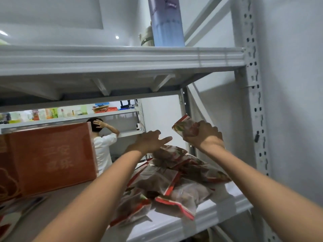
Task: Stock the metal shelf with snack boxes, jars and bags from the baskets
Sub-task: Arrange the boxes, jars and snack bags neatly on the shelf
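Biggest worry for me is the heap of snack bags (pixel 167 179) on the metal shelf (pixel 218 208). It's loose and slumped every which way, and the nearest bag (pixel 176 201) sits close to the front lip, so 1 more dropped on top without care could probably slide something off the edge. These look like slippery plastic pouches, so I'd guess they won't stack, they'll just creep. The orange box (pixel 49 159) on the left leaves a gap beside the heap, so there's room to spread them out instead of piling higher. Now the hands, a bit further in. The left hand (pixel 148 139) has its fingers straight and spread with nothing in them, reaching over the back of the heap; I can't tell if it touches the bags below. The right hand (pixel 204 135) is wrapped tight round the lower half of 1 more bag (pixel 185 126), holding it tilted up above the far right end of the heap, near the rear post (pixel 185 109). Clipping that post could knock the bag loose. Way behind, through the shelf, another person (pixel 103 142) stands at a second rack.
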